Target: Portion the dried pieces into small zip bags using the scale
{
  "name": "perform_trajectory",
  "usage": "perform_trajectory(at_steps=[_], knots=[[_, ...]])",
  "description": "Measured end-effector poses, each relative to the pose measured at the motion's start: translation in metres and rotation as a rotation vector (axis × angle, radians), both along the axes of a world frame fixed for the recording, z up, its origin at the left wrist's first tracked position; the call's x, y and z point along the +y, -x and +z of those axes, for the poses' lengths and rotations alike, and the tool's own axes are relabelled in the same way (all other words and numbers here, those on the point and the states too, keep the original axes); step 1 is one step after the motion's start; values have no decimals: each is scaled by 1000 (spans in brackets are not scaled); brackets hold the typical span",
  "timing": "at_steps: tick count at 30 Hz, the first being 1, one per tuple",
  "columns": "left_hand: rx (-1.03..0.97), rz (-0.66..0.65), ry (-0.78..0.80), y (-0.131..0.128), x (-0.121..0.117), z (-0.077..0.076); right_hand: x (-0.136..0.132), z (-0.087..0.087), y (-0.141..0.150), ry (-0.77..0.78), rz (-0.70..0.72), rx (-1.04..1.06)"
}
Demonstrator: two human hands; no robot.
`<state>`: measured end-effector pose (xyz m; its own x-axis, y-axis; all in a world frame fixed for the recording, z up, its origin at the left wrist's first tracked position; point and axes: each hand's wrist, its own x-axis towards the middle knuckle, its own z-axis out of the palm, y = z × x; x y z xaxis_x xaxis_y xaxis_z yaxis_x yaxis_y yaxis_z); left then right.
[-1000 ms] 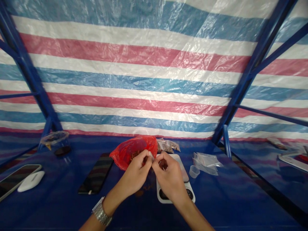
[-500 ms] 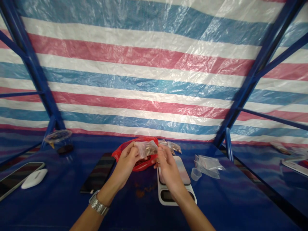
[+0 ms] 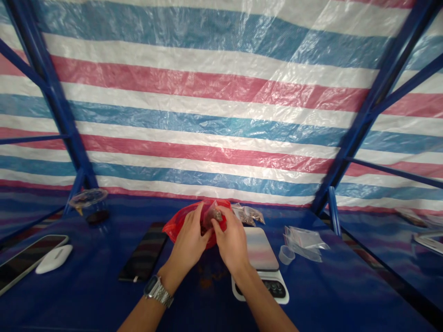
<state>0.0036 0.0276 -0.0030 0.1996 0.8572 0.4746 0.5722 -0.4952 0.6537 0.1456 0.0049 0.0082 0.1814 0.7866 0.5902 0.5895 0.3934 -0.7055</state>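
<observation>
Over the open red plastic bag [image 3: 175,222], a small clear zip bag [image 3: 212,213] with brownish dried bits is pinched between my hands. My right hand [image 3: 231,240] has thumb and index finger closed on its right side. At its left side is my left hand [image 3: 188,242], fingers curled round and thumb toward the zip bag; its exact grip is partly hidden. Dark contents of the red bag are mostly covered by my hands. Beside my right wrist lies a white kitchen scale [image 3: 261,249], its display partly behind my forearm.
Filled zip bags [image 3: 254,214] lie behind the scale. To the right are a small plastic cup [image 3: 286,255] and flat clear bags [image 3: 306,240]. Leftward are a black phone [image 3: 143,253], a white earbud case [image 3: 54,259], another phone [image 3: 26,258] and a lidded cup [image 3: 92,207] of dark liquid.
The zip bag, stretched flat between both hands before, is now bunched and tilted lower over the red bag. My hands have moved closer together. The view has shifted slightly.
</observation>
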Motion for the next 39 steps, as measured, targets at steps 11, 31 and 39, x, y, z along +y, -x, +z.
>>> perform_trajectory(at_steps=[11, 31, 39], knots=[[132, 4, -118, -6, 6, 2, -7, 9, -10, -43, -84, -153], [234, -22, -239, -4, 7, 6, -15, 12, -19, -71, -70, -126], [211, 17, -196, -2, 13, -1, -16, 14, -18, -122, 14, -156]])
